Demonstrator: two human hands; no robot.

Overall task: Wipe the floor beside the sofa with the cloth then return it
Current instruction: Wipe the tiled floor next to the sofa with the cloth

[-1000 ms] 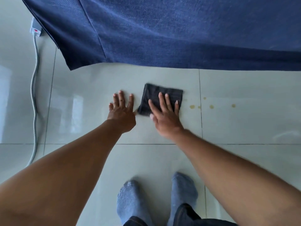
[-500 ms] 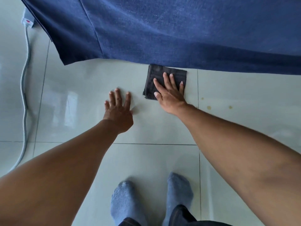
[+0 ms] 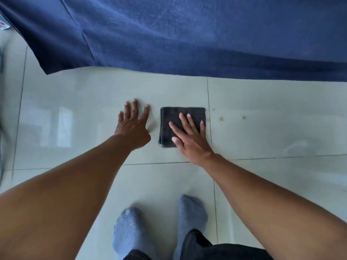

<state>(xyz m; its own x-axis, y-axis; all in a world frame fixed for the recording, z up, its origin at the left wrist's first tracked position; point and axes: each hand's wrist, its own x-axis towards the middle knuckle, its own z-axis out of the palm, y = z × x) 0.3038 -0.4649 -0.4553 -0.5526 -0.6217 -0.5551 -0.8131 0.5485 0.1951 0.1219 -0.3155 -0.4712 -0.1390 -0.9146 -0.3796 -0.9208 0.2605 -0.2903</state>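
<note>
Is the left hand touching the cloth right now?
Apart. The head view shows a strip of bare floor tile between the left hand and the left edge of the cloth; only the right hand lies flat on it.

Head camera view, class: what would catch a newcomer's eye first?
The blue sofa cover fills the top. Below it, on the pale tiled floor, the right hand presses flat on a folded dark cloth, the left hand beside it. Yellowish spots lie right of the cloth.

one cloth (image 3: 182,117), two hands, two socked feet, one sofa (image 3: 187,34), three yellowish spots.
</note>
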